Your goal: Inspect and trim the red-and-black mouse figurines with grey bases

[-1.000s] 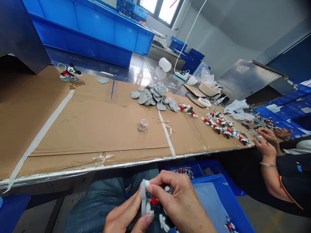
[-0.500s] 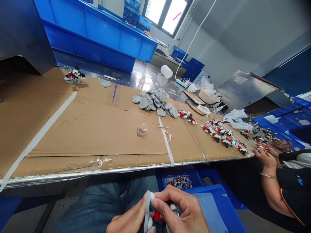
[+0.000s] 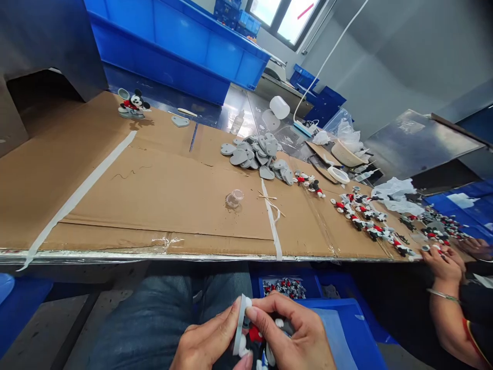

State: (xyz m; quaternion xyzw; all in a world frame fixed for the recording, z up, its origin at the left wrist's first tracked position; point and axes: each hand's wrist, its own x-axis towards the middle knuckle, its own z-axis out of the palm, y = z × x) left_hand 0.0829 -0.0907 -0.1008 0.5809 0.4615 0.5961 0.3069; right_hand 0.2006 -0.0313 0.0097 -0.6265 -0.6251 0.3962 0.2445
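Low at the front, over my lap, my left hand point(image 3: 210, 336) presses a flat grey base plate point(image 3: 240, 325) from its left side. Against the plate's other face are the white feet of a cartoon mouse figurine point(image 3: 254, 334) in red, black and white. My right hand point(image 3: 292, 329) is wrapped round that figurine, its thumb by the upper white foot. The fingers hide much of the figurine. A finished-looking mouse figurine point(image 3: 133, 105) stands upright on a grey base at the table's far left. More loose grey bases point(image 3: 256, 153) lie in a heap at the back.
A small clear cup point(image 3: 234, 199) and cotton swabs point(image 3: 267, 196) lie on the cardboard-covered table point(image 3: 173, 190). Rows of mouse figurines point(image 3: 365, 213) lie to the right. Blue bins point(image 3: 346, 329) stand below the edge. A co-worker's hands point(image 3: 444, 264) work at the far right.
The view has shifted, so the table contents appear further right. Both hands still hold the base and figurine together, slightly turned, with more of the figurine's red part and lower foot showing.
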